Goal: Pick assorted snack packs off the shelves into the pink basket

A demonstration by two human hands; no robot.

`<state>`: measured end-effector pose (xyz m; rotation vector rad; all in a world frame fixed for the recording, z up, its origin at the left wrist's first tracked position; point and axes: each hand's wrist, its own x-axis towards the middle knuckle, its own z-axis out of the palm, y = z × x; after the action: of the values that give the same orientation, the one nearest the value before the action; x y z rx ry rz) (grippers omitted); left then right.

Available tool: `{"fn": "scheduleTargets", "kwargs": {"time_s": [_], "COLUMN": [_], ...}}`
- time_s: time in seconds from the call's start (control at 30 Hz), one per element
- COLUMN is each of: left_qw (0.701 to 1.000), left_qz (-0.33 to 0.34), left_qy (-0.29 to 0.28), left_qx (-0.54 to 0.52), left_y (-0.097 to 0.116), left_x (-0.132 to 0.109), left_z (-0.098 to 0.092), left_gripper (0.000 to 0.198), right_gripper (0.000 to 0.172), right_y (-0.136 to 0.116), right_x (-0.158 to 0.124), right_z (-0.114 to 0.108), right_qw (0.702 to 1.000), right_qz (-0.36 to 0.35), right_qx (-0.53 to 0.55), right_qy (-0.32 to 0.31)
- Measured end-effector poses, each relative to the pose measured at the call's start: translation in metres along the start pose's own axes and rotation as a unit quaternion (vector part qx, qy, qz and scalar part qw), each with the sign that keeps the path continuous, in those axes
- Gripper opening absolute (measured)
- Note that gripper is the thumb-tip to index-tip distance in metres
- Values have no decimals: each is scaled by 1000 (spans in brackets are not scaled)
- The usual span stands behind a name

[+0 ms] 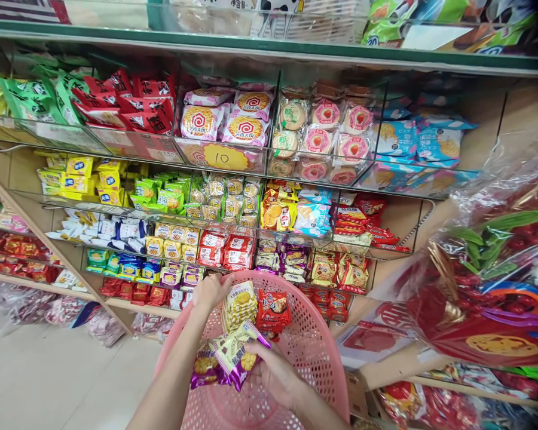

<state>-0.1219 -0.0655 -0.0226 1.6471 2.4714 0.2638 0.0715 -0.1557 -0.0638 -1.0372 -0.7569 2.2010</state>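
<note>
A pink perforated plastic basket (314, 352) sits low in the middle of the view. My left hand (210, 292) grips its far rim with the fingers curled over it. My right hand (275, 373) is inside the basket, closed on purple and yellow snack packets (231, 358). A stack of yellow biscuit packs (240, 304) and a red snack packet (272, 310) lie in the basket just beyond them.
Tiered shelves with clear dividers fill the view ahead, packed with wrapped snacks, such as pink round-cake packs (224, 119) over a yellow "10" price tag (224, 157). Wrapped red gift baskets (488, 286) stand at the right. Pale floor tiles (49, 376) lie at lower left.
</note>
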Motion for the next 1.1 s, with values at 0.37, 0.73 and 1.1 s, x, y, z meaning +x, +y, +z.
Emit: {"fn": "scheduleTargets", "kwargs": {"time_s": [0.37, 0.73, 1.1], "left_qw": [1000, 1000, 1000], "left_qz": [10, 8, 8], "left_qy": [-4, -2, -7], "left_qx": [4, 2, 4], "left_y": [4, 2, 0], "left_x": [-3, -1, 1], "left_z": [-4, -2, -1], "left_gripper": [69, 65, 65], "right_gripper": [32, 29, 41], "right_y": [0, 22, 31], "right_x": [-1, 14, 28], "right_z": [25, 51, 52], "right_qw": [993, 992, 973], "right_qz": [1, -43, -144], "right_qx": [-80, -95, -158], "right_qy": [84, 72, 82]}}
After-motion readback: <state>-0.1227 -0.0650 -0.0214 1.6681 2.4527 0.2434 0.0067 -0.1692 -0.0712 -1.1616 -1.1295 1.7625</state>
